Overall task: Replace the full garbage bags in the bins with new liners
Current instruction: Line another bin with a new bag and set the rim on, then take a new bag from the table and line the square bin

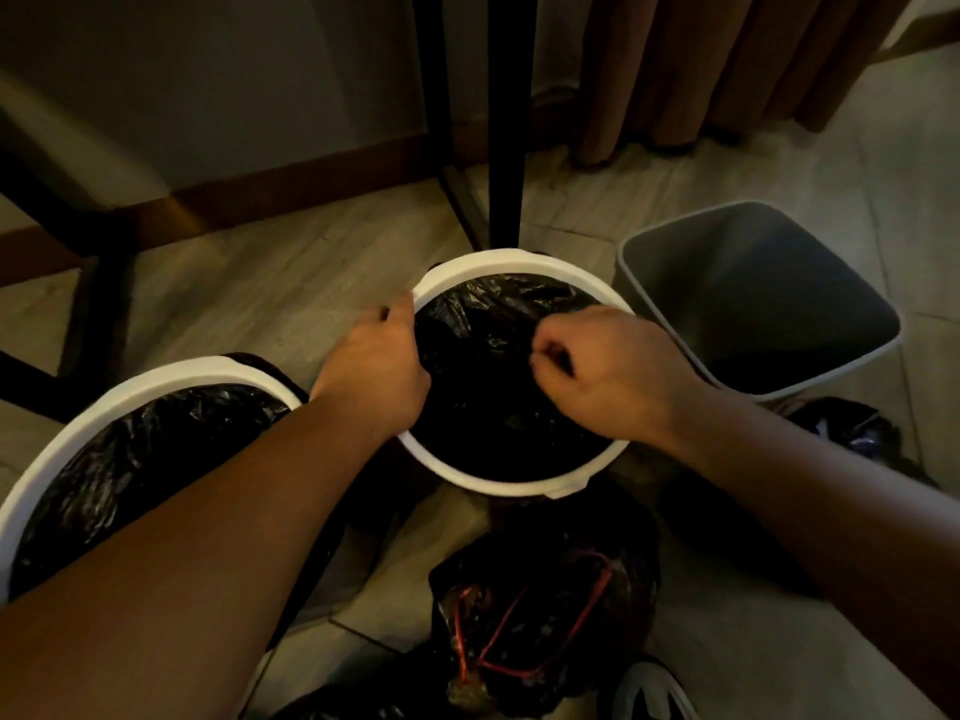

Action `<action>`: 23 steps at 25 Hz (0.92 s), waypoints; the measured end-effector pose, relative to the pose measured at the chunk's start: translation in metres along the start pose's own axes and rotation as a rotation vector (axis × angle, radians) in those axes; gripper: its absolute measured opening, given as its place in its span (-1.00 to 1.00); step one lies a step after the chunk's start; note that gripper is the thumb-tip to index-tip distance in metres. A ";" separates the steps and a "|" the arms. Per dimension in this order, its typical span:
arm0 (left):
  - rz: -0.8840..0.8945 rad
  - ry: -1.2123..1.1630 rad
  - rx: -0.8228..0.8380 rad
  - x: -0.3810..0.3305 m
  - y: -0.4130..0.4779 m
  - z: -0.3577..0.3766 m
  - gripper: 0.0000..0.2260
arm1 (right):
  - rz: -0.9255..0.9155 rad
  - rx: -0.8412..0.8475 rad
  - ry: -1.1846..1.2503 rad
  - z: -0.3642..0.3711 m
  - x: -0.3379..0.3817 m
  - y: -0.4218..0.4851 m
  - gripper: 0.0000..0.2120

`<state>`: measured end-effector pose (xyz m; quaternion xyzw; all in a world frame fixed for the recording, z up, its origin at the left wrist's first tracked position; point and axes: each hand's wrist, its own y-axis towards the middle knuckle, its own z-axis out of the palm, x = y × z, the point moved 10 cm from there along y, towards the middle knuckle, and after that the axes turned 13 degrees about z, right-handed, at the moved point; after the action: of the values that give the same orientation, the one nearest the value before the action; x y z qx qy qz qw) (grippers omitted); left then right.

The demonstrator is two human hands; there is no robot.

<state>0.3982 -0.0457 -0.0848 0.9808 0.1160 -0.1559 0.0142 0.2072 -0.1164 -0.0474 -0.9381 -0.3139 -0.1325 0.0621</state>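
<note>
A round bin with a white rim stands in the middle of the floor, lined with a black liner. My left hand grips the rim on its left side. Over the bin's right part, my right hand pinches the black liner with curled fingers. A second white-rimmed round bin with a black liner sits at the lower left, partly behind my left forearm. A tied full black garbage bag with a red drawstring lies on the floor in front of me.
A bare grey square bin stands at the right. Another black bag lies just below it. Black table legs rise right behind the middle bin. A chair frame is at the left, brown curtains at the back right. A shoe shows at the bottom.
</note>
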 end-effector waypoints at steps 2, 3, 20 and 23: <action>-0.001 0.000 0.003 0.003 -0.001 -0.003 -0.27 | 0.082 -0.239 0.036 -0.016 -0.027 -0.020 -0.69; 0.012 0.012 -0.008 0.004 0.000 -0.005 -0.29 | 0.138 -0.228 0.034 -0.006 -0.037 -0.024 -0.62; -0.028 0.085 0.140 0.013 0.004 0.008 -0.35 | 0.509 -0.199 0.493 0.005 -0.053 -0.019 -0.69; -0.097 0.153 0.174 0.013 0.024 -0.041 -0.37 | 1.249 -0.752 0.759 -0.085 -0.097 -0.004 -0.51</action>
<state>0.4284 -0.0634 -0.0506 0.9806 0.1502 -0.0907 -0.0875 0.1128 -0.1857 0.0064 -0.7895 0.3738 -0.4780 -0.0921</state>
